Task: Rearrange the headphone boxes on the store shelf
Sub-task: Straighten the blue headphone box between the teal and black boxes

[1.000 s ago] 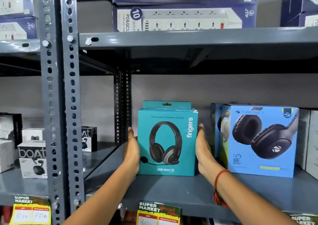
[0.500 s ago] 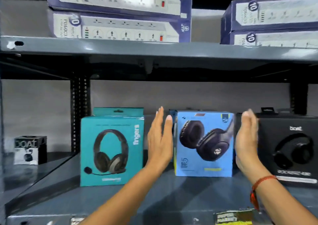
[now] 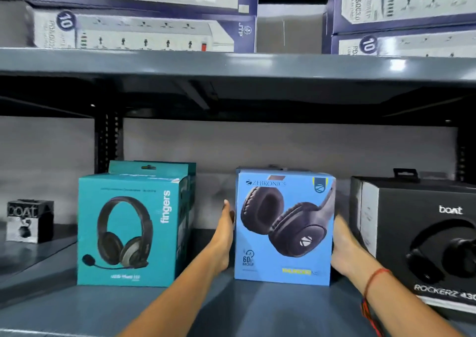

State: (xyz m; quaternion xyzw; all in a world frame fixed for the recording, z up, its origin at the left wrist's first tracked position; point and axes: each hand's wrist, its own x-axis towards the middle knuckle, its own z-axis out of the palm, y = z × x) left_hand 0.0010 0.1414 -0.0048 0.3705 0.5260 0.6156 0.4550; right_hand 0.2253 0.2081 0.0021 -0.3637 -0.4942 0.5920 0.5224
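Headphone boxes line my grey metal shelf [image 3: 231, 308] in a row: the teal cardboard box printed "fingers" [image 3: 128, 229] stands at about eight o'clock from the middle of my view, upright and facing me squarely, with a second teal box just behind it. Nothing touches it, so I judge that one settled in its place.

The sky-blue Zebronics box [image 3: 283, 227] is the one in hand. It stands at about five o'clock, its base on the shelf as far as I can tell. My left hand [image 3: 224, 236] lies flat against its nine o'clock side, fingers straight and together. My right hand [image 3: 343, 246] presses the three o'clock side, though its fingers are hidden behind the box, so I cannot tell how far they wrap. Together they clamp the box between two palms.

At three o'clock the matte black "boat" Rockerz box [image 3: 422, 236] sits near the blue one with a narrow gap, apparently angled, and partly cut off by the edge of view.

My estimate: one box placed, one being squared, and the black one left to straighten. A clear gap stands between teal and blue; whether it should close I cannot say.
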